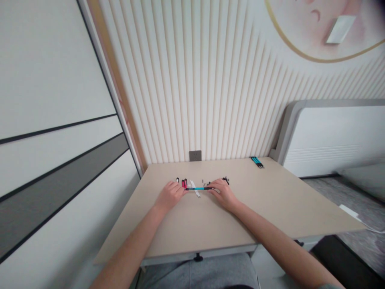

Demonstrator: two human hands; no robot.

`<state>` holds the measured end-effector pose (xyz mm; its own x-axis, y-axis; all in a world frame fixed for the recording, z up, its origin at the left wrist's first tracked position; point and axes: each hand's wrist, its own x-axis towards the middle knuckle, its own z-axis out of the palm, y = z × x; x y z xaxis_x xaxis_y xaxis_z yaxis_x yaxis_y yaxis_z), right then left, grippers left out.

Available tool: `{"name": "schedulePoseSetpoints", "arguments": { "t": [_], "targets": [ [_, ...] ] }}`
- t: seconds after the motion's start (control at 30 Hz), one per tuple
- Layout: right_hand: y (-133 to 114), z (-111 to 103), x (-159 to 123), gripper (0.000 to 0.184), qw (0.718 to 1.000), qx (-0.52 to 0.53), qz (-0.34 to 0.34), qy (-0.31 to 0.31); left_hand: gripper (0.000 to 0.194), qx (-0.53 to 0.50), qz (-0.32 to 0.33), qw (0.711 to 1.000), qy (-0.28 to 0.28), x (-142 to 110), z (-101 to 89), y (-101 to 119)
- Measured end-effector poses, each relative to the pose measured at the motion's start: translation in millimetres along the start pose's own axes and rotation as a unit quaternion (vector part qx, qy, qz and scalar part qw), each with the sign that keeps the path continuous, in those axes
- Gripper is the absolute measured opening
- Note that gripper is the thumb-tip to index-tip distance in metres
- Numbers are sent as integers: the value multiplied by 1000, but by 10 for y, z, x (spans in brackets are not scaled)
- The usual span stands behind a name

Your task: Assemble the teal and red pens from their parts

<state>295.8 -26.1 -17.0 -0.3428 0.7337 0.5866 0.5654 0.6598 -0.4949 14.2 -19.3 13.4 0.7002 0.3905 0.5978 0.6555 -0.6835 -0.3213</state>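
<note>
Pen (199,188) (head view): blue in the middle, black at both ends; I hold it level across the tabletop (186,228), in front of me. I cannot tell whether it touches the surface.
Left hand (171,194): fingertips pinching the pen's left end. A lopsided grip could let the barrel tilt.
Right hand (223,193): thumb and fingers pinching the right end. Uneven pull or twist between my hands could slip this end free.
White strips (197,194): lying crosswise under the pen's line; a lowered barrel could push them askew.
Red pieces (183,183): just beyond my left fingers; a knuckle could knock them.
Small grey parts (204,185): loose between my hands; a brush could scatter them.
Black parts (225,180): heaped just behind my right hand; a backward wrist movement could spread the heap.
Blue-and-black pens (257,162): grouped at the far right, well clear; low risk.
</note>
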Motion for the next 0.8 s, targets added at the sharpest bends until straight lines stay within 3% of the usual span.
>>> {"name": "schedulePoseSetpoints", "arguments": {
  "t": [0.23,0.5,0.8],
  "targets": [
    [-22,2,5,19,1000,-11,-2,-7,33,9,15,1000,-13,9,17,19],
    [-121,-57,25,19,999,-16,-25,-26,29,25,-44,998,-23,-17,41,-79],
    [-199,-117,12,21,997,-18,-22,-77,17,21,19,999,-17,-23,73,-56]
  ]
}}
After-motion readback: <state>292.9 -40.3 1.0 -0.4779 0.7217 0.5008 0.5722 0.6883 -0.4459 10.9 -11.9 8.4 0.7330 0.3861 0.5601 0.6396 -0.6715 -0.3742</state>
